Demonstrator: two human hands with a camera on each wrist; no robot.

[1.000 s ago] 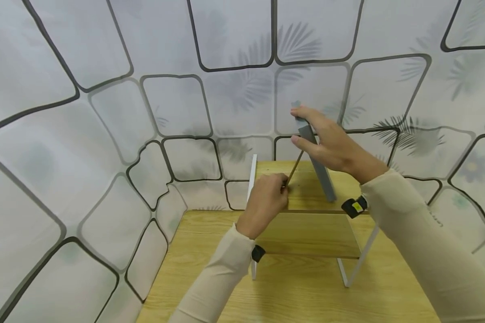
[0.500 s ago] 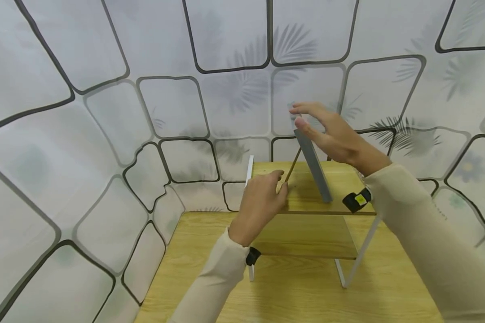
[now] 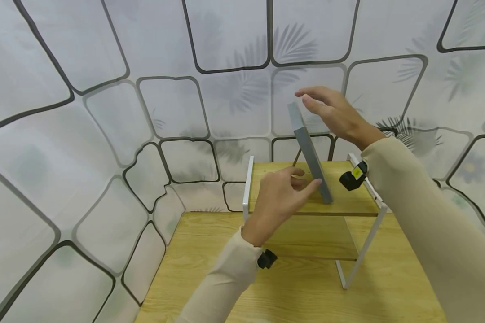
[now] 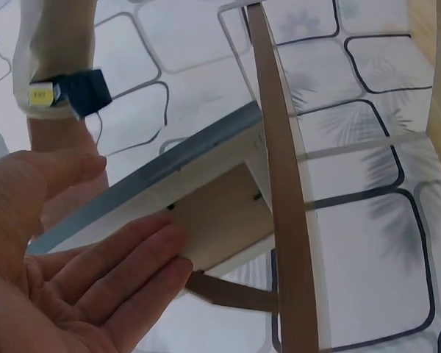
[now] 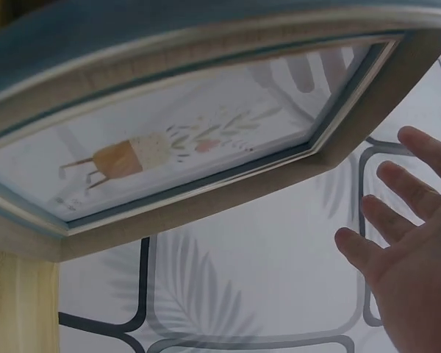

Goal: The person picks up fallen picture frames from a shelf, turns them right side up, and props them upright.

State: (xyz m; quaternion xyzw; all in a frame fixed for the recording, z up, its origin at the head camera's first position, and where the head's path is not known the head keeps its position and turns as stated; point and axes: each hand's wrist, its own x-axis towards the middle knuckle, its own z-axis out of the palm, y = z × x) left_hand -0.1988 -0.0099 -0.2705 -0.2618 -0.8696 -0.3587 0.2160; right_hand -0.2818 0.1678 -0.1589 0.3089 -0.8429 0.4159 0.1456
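Note:
A grey-blue picture frame stands leaning back on the top board of a small two-tier shelf, propped by a brown easel leg. Behind its glass, the right wrist view shows a print of a plant in an orange pot. My left hand is at the frame's near side edge, thumb toward the front and fingers extended along the brown backing board. Raised beside the frame's top, my right hand holds nothing, its fingers loosely spread and apart from the frame.
The shelf's white metal side legs stand on a wood-grain table. A lower board lies beneath the top one. Patterned wall covering closes in the back and left side.
My right hand has let go of the frame's top and moved up and away. My left hand has left the easel leg and shifted right to the frame's edge.

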